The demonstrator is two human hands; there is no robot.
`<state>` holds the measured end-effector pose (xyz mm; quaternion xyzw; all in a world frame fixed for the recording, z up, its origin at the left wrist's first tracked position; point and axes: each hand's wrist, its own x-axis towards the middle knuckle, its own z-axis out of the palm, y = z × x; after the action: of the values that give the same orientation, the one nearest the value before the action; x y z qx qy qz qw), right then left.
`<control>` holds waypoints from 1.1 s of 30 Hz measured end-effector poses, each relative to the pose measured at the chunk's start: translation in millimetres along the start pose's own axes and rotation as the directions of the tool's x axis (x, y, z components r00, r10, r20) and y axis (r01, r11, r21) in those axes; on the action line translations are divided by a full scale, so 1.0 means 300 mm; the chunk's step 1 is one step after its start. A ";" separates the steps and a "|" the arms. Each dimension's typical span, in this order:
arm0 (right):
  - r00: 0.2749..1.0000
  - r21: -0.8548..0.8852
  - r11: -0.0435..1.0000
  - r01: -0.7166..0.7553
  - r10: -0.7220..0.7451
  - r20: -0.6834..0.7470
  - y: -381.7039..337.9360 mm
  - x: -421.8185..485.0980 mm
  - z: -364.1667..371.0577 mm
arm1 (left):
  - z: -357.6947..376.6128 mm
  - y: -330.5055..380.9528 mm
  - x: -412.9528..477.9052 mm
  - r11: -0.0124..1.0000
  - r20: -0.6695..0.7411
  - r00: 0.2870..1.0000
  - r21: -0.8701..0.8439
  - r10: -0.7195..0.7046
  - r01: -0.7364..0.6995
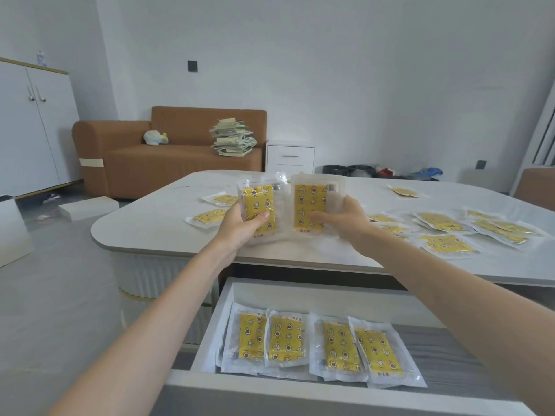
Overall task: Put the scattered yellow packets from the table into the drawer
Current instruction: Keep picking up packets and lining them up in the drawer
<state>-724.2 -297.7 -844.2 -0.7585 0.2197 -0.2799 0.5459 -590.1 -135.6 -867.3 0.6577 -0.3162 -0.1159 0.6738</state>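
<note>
On your left: your left hand (237, 226) grips a yellow packet (259, 210) upright
Beside it: your right hand (345, 223) grips a second packet (310, 205), thumb across its front
Drawer (300, 295) beneath: open, four packets (282, 337) in a row
Table (150, 232), right side: more packets (444, 244) scattered

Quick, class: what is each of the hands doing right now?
Left hand: holds a yellow packet upright.
Right hand: holds another yellow packet upright.

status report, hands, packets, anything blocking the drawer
Left hand grips a yellow packet, right hand grips a second packet, both held above the table. Drawer open, row of packets already inside; scattered packets lie on the table. Nothing blocking the drawer.
</note>
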 end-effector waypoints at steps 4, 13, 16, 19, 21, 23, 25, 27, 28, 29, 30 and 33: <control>0.998 0.020 0.999 -0.035 0.034 0.045 0.007 0.010 0.020 | -0.011 0.012 0.010 1.000 -0.075 0.997 0.027 0.005 -0.003; 0.999 0.088 0.996 -0.013 0.017 -0.045 0.034 -0.010 0.094 | 0.008 -0.002 0.013 0.995 0.007 0.996 0.022 -0.093 0.093; 0.996 0.086 0.996 -0.037 0.044 -0.082 0.035 -0.008 0.099 | 0.007 0.000 0.004 0.996 0.016 0.996 0.025 -0.091 0.091; 0.993 0.090 0.994 -0.059 0.068 -0.102 0.025 -0.023 0.106 | 0.010 0.013 -0.014 0.996 -0.022 0.998 0.059 -0.060 0.061; 0.992 0.098 0.994 -0.054 0.064 -0.106 0.010 -0.037 0.107 | 0.012 0.024 -0.025 0.998 -0.054 0.998 0.058 -0.036 0.039; 0.995 0.107 0.994 -0.037 0.047 -0.093 -0.011 -0.053 0.098 | 0.013 0.043 -0.039 0.999 -0.071 0.997 0.028 -0.039 0.041; 0.998 0.111 0.994 -0.015 0.021 -0.054 -0.042 -0.073 0.083 | 0.006 0.070 -0.053 0.997 -0.069 0.996 -0.038 -0.063 0.061; 1.000 0.119 0.993 0.007 -0.005 -0.015 -0.076 -0.090 0.064 | -0.002 0.097 -0.063 0.991 -0.043 0.995 -0.108 -0.090 0.085; 1.000 0.121 0.993 0.017 -0.018 0.003 -0.092 -0.098 0.054 | -0.005 0.113 -0.071 0.985 -0.027 0.994 -0.138 -0.105 0.100; 1.000 0.122 0.992 0.022 -0.024 0.020 -0.110 -0.110 0.046 | -0.009 0.126 -0.079 0.980 -0.009 0.993 -0.164 -0.117 0.114; 0.999 0.126 0.992 0.024 -0.029 0.038 -0.122 -0.122 0.037 | -0.013 0.136 -0.088 0.974 0.014 0.992 -0.186 -0.127 0.127; 0.995 0.087 0.996 0.024 -0.032 0.098 -0.144 -0.168 0.014 | -0.027 0.174 -0.136 0.972 0.086 0.986 -0.179 -0.141 0.155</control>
<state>-757.8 -249.4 -813.4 -0.7504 0.1694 -0.2584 0.5843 -630.5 -100.1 -827.8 0.6091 -0.2786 -0.2186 0.7096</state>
